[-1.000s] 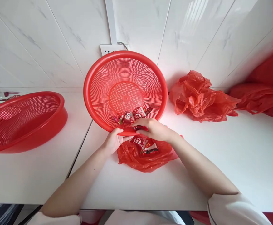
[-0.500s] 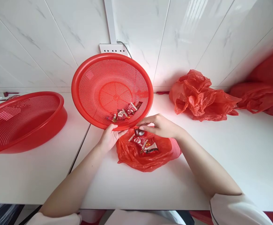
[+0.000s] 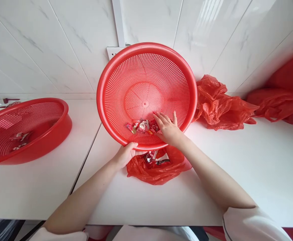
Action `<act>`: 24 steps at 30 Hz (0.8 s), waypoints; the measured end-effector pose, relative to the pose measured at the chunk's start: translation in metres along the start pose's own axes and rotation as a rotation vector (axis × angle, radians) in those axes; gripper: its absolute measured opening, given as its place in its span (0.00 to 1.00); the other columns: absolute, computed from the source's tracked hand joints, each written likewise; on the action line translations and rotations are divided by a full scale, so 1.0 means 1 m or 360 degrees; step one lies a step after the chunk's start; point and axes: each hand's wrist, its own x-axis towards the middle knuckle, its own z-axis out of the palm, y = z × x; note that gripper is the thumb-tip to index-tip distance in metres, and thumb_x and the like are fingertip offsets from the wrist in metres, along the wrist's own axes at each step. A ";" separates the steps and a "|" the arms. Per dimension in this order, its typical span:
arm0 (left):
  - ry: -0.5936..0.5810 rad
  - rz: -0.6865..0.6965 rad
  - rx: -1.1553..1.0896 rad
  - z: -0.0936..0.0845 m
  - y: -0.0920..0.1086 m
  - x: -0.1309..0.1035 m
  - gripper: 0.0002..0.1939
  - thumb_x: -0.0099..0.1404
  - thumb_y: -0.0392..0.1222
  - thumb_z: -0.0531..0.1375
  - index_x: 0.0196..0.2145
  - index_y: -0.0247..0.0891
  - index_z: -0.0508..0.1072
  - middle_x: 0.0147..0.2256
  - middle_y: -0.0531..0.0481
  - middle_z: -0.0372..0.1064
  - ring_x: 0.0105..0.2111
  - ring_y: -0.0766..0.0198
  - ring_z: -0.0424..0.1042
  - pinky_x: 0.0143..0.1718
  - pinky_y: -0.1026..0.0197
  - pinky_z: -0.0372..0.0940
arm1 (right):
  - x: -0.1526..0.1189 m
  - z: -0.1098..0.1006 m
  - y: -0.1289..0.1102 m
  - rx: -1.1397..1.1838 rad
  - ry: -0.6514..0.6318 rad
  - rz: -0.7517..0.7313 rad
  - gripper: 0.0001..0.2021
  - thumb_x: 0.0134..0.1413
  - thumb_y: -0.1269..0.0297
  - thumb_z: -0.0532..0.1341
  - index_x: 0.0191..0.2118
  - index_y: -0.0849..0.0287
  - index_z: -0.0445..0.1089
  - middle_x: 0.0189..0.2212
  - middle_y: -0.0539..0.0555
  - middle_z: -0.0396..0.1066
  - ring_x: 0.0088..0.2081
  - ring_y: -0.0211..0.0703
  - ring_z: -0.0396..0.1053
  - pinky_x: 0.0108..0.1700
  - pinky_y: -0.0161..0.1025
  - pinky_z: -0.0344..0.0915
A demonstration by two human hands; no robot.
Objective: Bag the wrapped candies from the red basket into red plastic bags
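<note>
A red plastic colander (image 3: pixel 146 70) is tilted toward me, its front rim gripped by my left hand (image 3: pixel 126 154). Several wrapped candies (image 3: pixel 141 126) lie in its lower part. My right hand (image 3: pixel 167 128) reaches inside with fingers spread, its fingertips beside or touching the candies at the right of the pile. Just below the colander's rim, a red plastic bag (image 3: pixel 158 174) sits open on the white table (image 3: pixel 141 204). More wrapped candies (image 3: pixel 162 160) show in the bag's mouth, partly covered by the colander.
To the left stands a second red colander (image 3: pixel 61 129) with a few wrapped items inside. Crumpled red plastic bags (image 3: pixel 221 107) lie at the right, with larger red bags (image 3: pixel 282 100) beyond. A power strip (image 3: pixel 113 52) rests against the tiled wall, partly hidden.
The colander has moved right and nearer to me, held by my left hand. My right hand has gone from above the bag into the colander, its fingers now spread. Items now show in the left colander.
</note>
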 end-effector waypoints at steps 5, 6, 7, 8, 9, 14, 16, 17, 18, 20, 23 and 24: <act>-0.0066 -0.0067 0.0001 0.004 -0.002 -0.002 0.17 0.64 0.35 0.53 0.48 0.32 0.75 0.52 0.40 0.70 0.55 0.48 0.67 0.55 0.45 0.64 | 0.003 -0.004 0.008 0.0026 -0.0015 0.0101 0.21 0.56 0.71 0.58 0.56 0.58 0.64 0.43 0.60 0.73 0.47 0.53 0.69 0.56 0.52 0.58; -0.0064 -0.0075 0.0001 0.004 -0.002 -0.002 0.17 0.64 0.35 0.53 0.47 0.32 0.75 0.52 0.40 0.70 0.54 0.48 0.67 0.55 0.45 0.64 | 0.004 -0.006 0.009 0.0087 0.0046 0.0142 0.18 0.56 0.70 0.59 0.53 0.56 0.67 0.42 0.58 0.73 0.45 0.51 0.70 0.51 0.48 0.62; -0.0060 -0.0078 -0.0001 0.004 -0.001 -0.002 0.17 0.64 0.35 0.53 0.47 0.32 0.75 0.52 0.40 0.71 0.54 0.48 0.68 0.55 0.45 0.64 | 0.004 -0.009 0.011 0.0172 0.0108 0.0185 0.15 0.55 0.68 0.59 0.50 0.55 0.68 0.41 0.57 0.72 0.43 0.49 0.71 0.47 0.45 0.64; -0.0058 -0.0078 -0.0004 0.004 -0.001 -0.002 0.17 0.64 0.35 0.53 0.47 0.32 0.75 0.52 0.40 0.71 0.54 0.48 0.68 0.55 0.45 0.64 | 0.005 -0.011 0.013 0.0275 0.0170 0.0226 0.13 0.55 0.68 0.60 0.47 0.55 0.69 0.41 0.55 0.72 0.41 0.47 0.72 0.44 0.42 0.65; -0.0055 -0.0072 -0.0008 0.004 -0.001 -0.001 0.17 0.64 0.35 0.53 0.47 0.32 0.75 0.52 0.40 0.70 0.54 0.48 0.68 0.55 0.44 0.64 | 0.005 -0.012 0.015 0.0389 0.0228 0.0260 0.12 0.54 0.68 0.61 0.45 0.55 0.70 0.40 0.54 0.71 0.40 0.45 0.72 0.42 0.40 0.66; -0.0042 -0.0045 -0.0023 0.003 0.002 -0.001 0.17 0.64 0.36 0.54 0.48 0.32 0.75 0.53 0.40 0.69 0.54 0.47 0.67 0.55 0.43 0.63 | 0.007 -0.016 0.025 0.0718 0.0561 0.0451 0.11 0.49 0.69 0.62 0.41 0.57 0.68 0.40 0.55 0.71 0.39 0.44 0.72 0.42 0.41 0.68; -0.0045 -0.0047 -0.0026 0.003 0.002 -0.002 0.17 0.64 0.36 0.54 0.48 0.31 0.75 0.53 0.39 0.69 0.55 0.46 0.67 0.55 0.43 0.63 | 0.008 -0.018 0.027 0.0817 0.0597 0.0488 0.12 0.50 0.65 0.63 0.43 0.57 0.67 0.40 0.55 0.72 0.40 0.46 0.72 0.45 0.44 0.68; -0.0045 -0.0048 -0.0027 0.003 0.003 -0.002 0.17 0.64 0.36 0.54 0.48 0.31 0.75 0.53 0.39 0.69 0.55 0.46 0.67 0.55 0.43 0.63 | 0.008 -0.019 0.027 0.0928 0.0549 0.0461 0.14 0.53 0.63 0.62 0.46 0.57 0.66 0.42 0.55 0.73 0.42 0.46 0.72 0.46 0.45 0.69; -0.0044 -0.0048 -0.0028 0.003 0.003 -0.002 0.17 0.63 0.36 0.54 0.48 0.31 0.75 0.53 0.39 0.69 0.55 0.46 0.67 0.55 0.44 0.63 | 0.008 -0.019 0.026 0.1067 0.0465 0.0404 0.17 0.56 0.61 0.59 0.51 0.56 0.64 0.44 0.56 0.73 0.43 0.46 0.72 0.46 0.45 0.69; -0.0034 -0.0050 -0.0028 0.003 0.002 -0.002 0.17 0.63 0.36 0.54 0.48 0.32 0.75 0.53 0.40 0.69 0.54 0.46 0.67 0.55 0.43 0.64 | 0.008 -0.020 0.022 0.1263 0.0242 0.0241 0.21 0.63 0.60 0.52 0.60 0.55 0.55 0.51 0.58 0.71 0.47 0.44 0.72 0.48 0.45 0.69; -0.0017 -0.0055 -0.0027 0.002 0.002 -0.002 0.17 0.63 0.36 0.55 0.48 0.32 0.75 0.53 0.39 0.70 0.54 0.45 0.68 0.54 0.43 0.64 | 0.006 -0.016 0.016 0.0942 0.0027 0.0123 0.23 0.65 0.61 0.49 0.63 0.56 0.53 0.59 0.61 0.63 0.58 0.48 0.64 0.58 0.52 0.60; -0.0014 -0.0055 -0.0022 0.002 0.002 -0.002 0.17 0.63 0.36 0.55 0.48 0.32 0.75 0.52 0.39 0.70 0.54 0.45 0.68 0.54 0.43 0.64 | 0.005 -0.014 0.015 0.0728 -0.0020 0.0149 0.23 0.63 0.62 0.51 0.62 0.58 0.55 0.60 0.63 0.61 0.61 0.52 0.60 0.61 0.57 0.54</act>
